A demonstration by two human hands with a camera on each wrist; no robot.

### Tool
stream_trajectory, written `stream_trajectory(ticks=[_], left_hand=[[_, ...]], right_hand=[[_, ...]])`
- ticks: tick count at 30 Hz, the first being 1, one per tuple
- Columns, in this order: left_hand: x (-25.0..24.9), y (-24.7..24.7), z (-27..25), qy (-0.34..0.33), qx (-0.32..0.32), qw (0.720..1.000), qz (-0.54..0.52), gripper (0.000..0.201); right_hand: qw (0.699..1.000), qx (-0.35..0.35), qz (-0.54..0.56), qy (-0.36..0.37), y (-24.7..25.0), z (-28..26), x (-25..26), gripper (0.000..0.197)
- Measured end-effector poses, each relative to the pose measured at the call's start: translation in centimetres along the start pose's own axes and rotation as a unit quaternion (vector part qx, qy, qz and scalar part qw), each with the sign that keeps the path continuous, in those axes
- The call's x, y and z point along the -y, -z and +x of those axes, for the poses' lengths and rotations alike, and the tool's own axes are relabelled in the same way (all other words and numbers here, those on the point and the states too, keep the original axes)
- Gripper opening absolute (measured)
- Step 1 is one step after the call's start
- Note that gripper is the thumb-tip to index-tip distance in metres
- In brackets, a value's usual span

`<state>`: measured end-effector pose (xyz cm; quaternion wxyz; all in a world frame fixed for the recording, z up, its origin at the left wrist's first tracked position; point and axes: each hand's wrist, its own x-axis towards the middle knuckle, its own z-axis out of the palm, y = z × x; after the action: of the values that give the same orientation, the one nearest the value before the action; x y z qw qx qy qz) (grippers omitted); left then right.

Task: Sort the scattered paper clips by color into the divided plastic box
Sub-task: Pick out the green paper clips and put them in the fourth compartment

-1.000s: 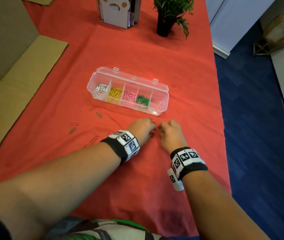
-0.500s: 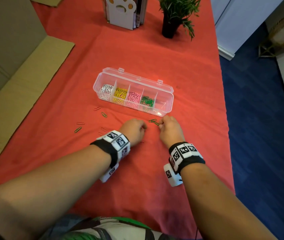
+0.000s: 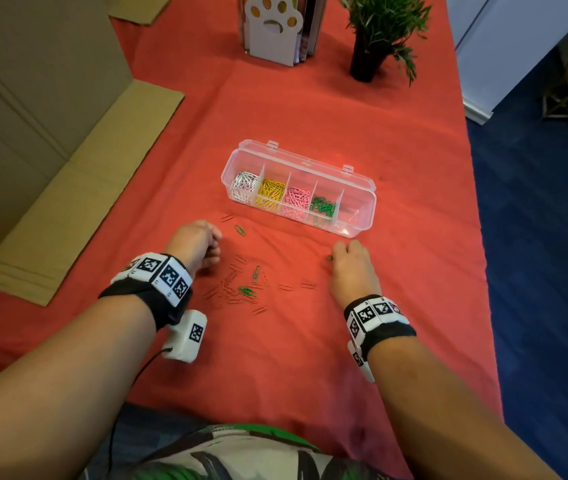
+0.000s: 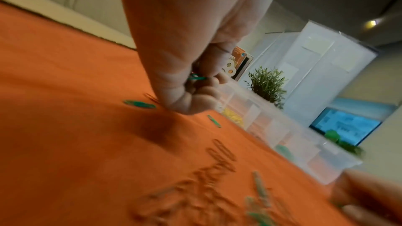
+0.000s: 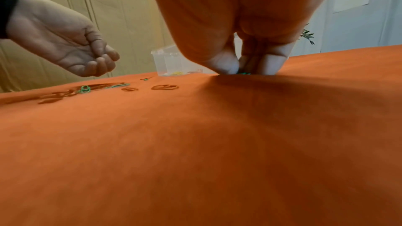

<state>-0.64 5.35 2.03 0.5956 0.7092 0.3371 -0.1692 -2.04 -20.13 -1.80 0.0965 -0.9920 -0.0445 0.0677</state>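
The clear divided box (image 3: 362, 199) lies open on the red cloth, with white, yellow, pink and green clips in separate compartments. A loose pile of red and green paper clips (image 3: 241, 289) lies between my hands. My left hand (image 3: 215, 249) hovers left of the pile, its fingers curled round a few green clips (image 4: 196, 78). My right hand (image 3: 332, 256) is just in front of the box's right end, fingertips down on the cloth, pinching a green clip (image 5: 243, 73). A single green clip (image 3: 239, 230) and a red one (image 3: 227, 217) lie nearer the box.
Flattened cardboard (image 3: 78, 188) covers the table's left side. A paw-print holder (image 3: 275, 26) and a potted plant (image 3: 376, 32) stand at the back. The table's right edge (image 3: 480, 237) drops to blue floor.
My left hand has drawn away to the left, uncovering the pile of clips. The right hand has stayed by the box's front right corner, still on a green clip.
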Motion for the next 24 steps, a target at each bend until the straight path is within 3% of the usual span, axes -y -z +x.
stream_trajectory(ticks=[2,5,7,9,11,14,15,16,17,19,20,23,24], left_hand=[[0.3,1.2,0.7,-0.023,-0.018,0.987,0.158,0.024],[0.9,3.0,0.6,-0.077,-0.079,0.919,0.378,0.026],[1.5,3.7,0.4,-0.089,-0.089,0.876,0.466,0.025],[1.8,4.1,0.5,-0.086,-0.077,0.846,0.52,0.029],[1.9,4.3,0.7,-0.081,-0.078,0.837,0.536,0.034],[1.7,4.3,0.7,-0.079,-0.076,0.834,0.54,0.035],[1.7,4.3,0.7,-0.081,-0.071,0.827,0.551,0.036],[1.5,4.3,0.7,-0.078,-0.067,0.822,0.56,0.036],[1.5,4.4,0.7,-0.078,-0.067,0.814,0.572,0.036],[1.6,4.4,0.8,-0.076,-0.062,0.804,0.587,0.034],[1.6,4.4,0.7,-0.074,-0.054,0.802,0.59,0.032],[1.8,4.4,0.5,-0.073,-0.034,0.805,0.588,0.025],[1.8,4.4,0.5,-0.07,-0.028,0.81,0.581,0.022]], right_hand=[[1.0,0.006,-0.005,-0.006,-0.1,0.4,0.0,0.015],[0.994,0.018,0.093,-0.054,0.0,1.4,-0.5,0.015],[0.966,0.023,0.221,-0.136,0.3,1.8,-1.0,0.015],[0.895,0.019,0.389,-0.219,0.5,1.6,-1.2,0.026],[0.784,0.008,0.552,-0.284,1.1,1.1,-1.3,0.033],[0.631,-0.022,0.698,-0.337,2.6,0.2,-1.9,0.028],[0.597,-0.017,0.724,-0.346,2.9,-0.1,-2.1,0.025],[0.584,-0.005,0.731,-0.354,3.1,-0.4,-2.3,0.024],[0.588,0.007,0.722,-0.364,3.1,-0.5,-2.4,0.022],[0.642,0.027,0.663,-0.384,2.9,-0.1,-2.3,0.02],[0.688,0.037,0.614,-0.385,2.6,0.2,-2.3,0.02],[0.879,0.056,0.347,-0.321,2.4,0.4,-2.4,0.009],[0.915,0.058,0.262,-0.301,2.4,0.0,-2.3,0.01]])
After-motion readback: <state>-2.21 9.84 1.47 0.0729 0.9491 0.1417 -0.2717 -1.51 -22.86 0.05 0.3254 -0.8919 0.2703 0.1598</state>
